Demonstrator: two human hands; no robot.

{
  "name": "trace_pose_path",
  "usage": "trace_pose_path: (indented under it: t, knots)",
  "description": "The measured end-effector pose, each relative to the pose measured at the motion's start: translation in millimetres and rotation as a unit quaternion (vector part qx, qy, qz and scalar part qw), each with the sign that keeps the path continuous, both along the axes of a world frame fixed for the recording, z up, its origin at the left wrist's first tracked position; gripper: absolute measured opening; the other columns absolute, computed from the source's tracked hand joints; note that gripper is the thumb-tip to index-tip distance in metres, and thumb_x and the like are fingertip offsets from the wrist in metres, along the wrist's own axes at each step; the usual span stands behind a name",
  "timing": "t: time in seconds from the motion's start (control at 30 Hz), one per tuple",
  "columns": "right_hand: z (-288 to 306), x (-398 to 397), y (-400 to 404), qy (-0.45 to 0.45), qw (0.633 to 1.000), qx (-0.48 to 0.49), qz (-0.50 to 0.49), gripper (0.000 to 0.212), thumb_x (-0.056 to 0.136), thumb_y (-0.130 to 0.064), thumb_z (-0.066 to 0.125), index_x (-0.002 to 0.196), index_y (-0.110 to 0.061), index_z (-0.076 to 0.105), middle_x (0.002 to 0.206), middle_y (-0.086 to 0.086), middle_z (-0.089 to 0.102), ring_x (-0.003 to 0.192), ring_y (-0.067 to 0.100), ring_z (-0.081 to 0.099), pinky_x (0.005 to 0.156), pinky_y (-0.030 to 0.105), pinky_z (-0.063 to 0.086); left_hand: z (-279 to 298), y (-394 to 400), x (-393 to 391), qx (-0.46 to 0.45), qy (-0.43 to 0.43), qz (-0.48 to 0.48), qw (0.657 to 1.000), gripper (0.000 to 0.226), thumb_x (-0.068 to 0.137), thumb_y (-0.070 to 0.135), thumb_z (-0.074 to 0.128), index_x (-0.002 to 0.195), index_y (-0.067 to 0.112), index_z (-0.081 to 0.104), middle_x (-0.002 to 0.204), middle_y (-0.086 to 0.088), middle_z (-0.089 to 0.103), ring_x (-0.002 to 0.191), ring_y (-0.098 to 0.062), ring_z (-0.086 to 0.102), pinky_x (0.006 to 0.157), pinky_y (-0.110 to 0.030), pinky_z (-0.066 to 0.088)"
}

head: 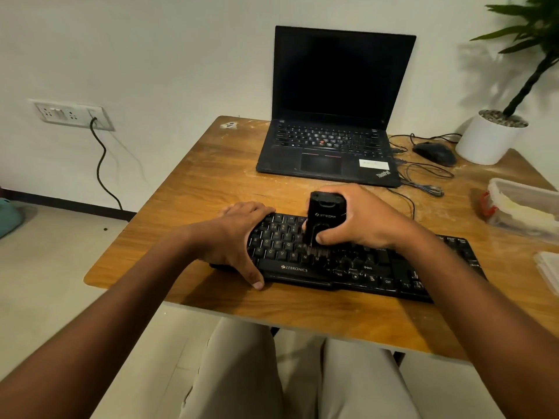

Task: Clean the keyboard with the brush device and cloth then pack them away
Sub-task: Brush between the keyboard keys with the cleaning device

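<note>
- My right hand [360, 220] wraps the brush [320, 220] upright, bristles down on the middle keys of the keyboard [348, 267], which lies at the table's [187, 182] near edge.
- My left hand [239, 234] lies flat on the keyboard's left end, thumb along its front edge, steadying it.
- The brush looks light, stiff-bodied and soft-tipped; I judge its mid-body the best hold.
- A tub [523, 207] sits at right; whether it holds the cloth I cannot tell.
</note>
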State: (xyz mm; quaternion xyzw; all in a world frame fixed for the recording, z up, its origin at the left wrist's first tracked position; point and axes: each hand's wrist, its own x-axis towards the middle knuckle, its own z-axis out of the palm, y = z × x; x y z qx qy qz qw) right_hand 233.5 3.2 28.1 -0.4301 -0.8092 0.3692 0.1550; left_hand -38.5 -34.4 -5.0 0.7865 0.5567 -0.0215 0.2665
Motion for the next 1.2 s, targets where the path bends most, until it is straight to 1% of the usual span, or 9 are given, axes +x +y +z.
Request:
trace_pose_path:
  t: [0.17, 0.3, 0.47, 0.57, 0.7, 0.8, 1.0, 1.1, 1.2]
  knots:
    - [-4.1, -6.9, 16.7, 0.009, 0.991, 0.109, -0.082, 0.047, 0.072, -0.012, 0.088, 0.109, -0.030, 0.065, 0.096, -0.011, 0.068, 0.090, 0.006, 0.066, 0.068, 0.018, 0.049, -0.1, 0.6, 0.2, -0.006, 0.003, 0.002, 1.000, 0.149, 0.053, 0.057, 0.098, 0.165, 0.033, 0.003, 0.165, 0.012, 0.013, 0.151, -0.017, 0.010, 0.129, -0.050, 0.009]
    - [3.2, -4.3, 4.3, 0.050, 0.988, 0.120, -0.088, 0.048, 0.072, -0.013, 0.089, 0.112, -0.025, 0.065, 0.101, -0.006, 0.069, 0.094, 0.014, 0.067, 0.075, 0.030, 0.058, -0.7, 1.6, -0.5, -0.009, 0.003, 0.001, 1.000, 0.150, 0.052, 0.058, 0.097, 0.165, 0.034, 0.001, 0.166, 0.011, 0.011, 0.152, -0.019, 0.009, 0.129, -0.050, 0.009]
    - [4.1, 3.4, -23.3, 0.020, 0.999, -0.009, 0.039, 0.042, 0.071, -0.010, 0.088, 0.106, -0.022, 0.069, 0.102, -0.001, 0.073, 0.094, 0.014, 0.070, 0.080, 0.040, 0.063, -3.5, 3.1, -1.7, -0.005, 0.002, 0.005, 1.000, 0.150, 0.052, 0.058, 0.098, 0.165, 0.033, 0.002, 0.166, 0.012, 0.011, 0.152, -0.019, 0.009, 0.129, -0.050, 0.008]
    - [-7.1, 1.4, -11.7, 0.024, 0.999, 0.026, -0.007, 0.040, 0.071, -0.013, 0.089, 0.105, -0.022, 0.068, 0.100, -0.002, 0.073, 0.095, 0.015, 0.070, 0.084, 0.046, 0.061, -2.2, 2.1, 0.3, -0.005, 0.001, 0.004, 1.000, 0.150, 0.052, 0.057, 0.098, 0.165, 0.034, 0.002, 0.166, 0.012, 0.011, 0.152, -0.019, 0.009, 0.129, -0.048, 0.008]
    - [-9.5, -4.3, 4.9, 0.022, 0.993, 0.096, -0.070, 0.042, 0.073, -0.014, 0.088, 0.103, -0.029, 0.064, 0.092, -0.011, 0.067, 0.083, 0.001, 0.064, 0.069, 0.022, 0.053, -0.6, 1.3, 0.8, -0.007, 0.002, 0.006, 1.000, 0.148, 0.054, 0.055, 0.098, 0.165, 0.033, 0.002, 0.167, 0.011, 0.010, 0.153, -0.020, 0.009, 0.129, -0.049, 0.007]
    - [-6.8, -7.9, 4.8, 0.053, 0.988, 0.116, -0.090, 0.046, 0.073, -0.012, 0.087, 0.105, -0.032, 0.062, 0.093, -0.013, 0.066, 0.082, -0.003, 0.062, 0.064, 0.013, 0.050, -1.3, 1.1, 0.4, -0.004, 0.000, 0.003, 1.000, 0.149, 0.053, 0.057, 0.098, 0.165, 0.033, 0.003, 0.167, 0.011, 0.010, 0.153, -0.019, 0.009, 0.129, -0.051, 0.007]
    - [-4.4, -35.2, -40.2, 0.114, 0.985, 0.127, 0.007, 0.042, 0.074, -0.015, 0.087, 0.111, -0.019, 0.067, 0.098, -0.003, 0.070, 0.089, 0.010, 0.066, 0.075, 0.028, 0.059, -5.3, 1.0, -9.3, -0.013, -0.034, 0.004, 0.999, 0.152, 0.045, 0.063, 0.098, 0.165, 0.035, 0.009, 0.164, 0.014, 0.017, 0.150, -0.016, 0.014, 0.128, -0.050, 0.016]
    - [-12.3, -46.7, -49.9, 0.124, 0.984, 0.115, 0.048, 0.041, 0.074, -0.015, 0.086, 0.111, -0.019, 0.069, 0.096, -0.003, 0.072, 0.087, 0.015, 0.068, 0.076, 0.034, 0.058, 0.3, -0.7, -11.1, -0.008, -0.053, -0.007, 0.999, 0.138, 0.049, 0.045, 0.103, 0.161, 0.034, 0.022, 0.154, 0.017, 0.030, 0.141, -0.009, 0.024, 0.121, -0.036, 0.022]
    - [-15.5, -40.5, -48.7, 0.080, 0.991, 0.091, 0.050, 0.041, 0.074, -0.014, 0.087, 0.110, -0.020, 0.069, 0.093, -0.006, 0.071, 0.084, 0.009, 0.066, 0.072, 0.030, 0.057, 1.2, -0.8, -10.8, -0.009, -0.047, 0.003, 0.999, 0.142, 0.051, 0.037, 0.104, 0.163, 0.031, 0.017, 0.157, 0.013, 0.028, 0.142, -0.010, 0.024, 0.124, -0.038, 0.022]
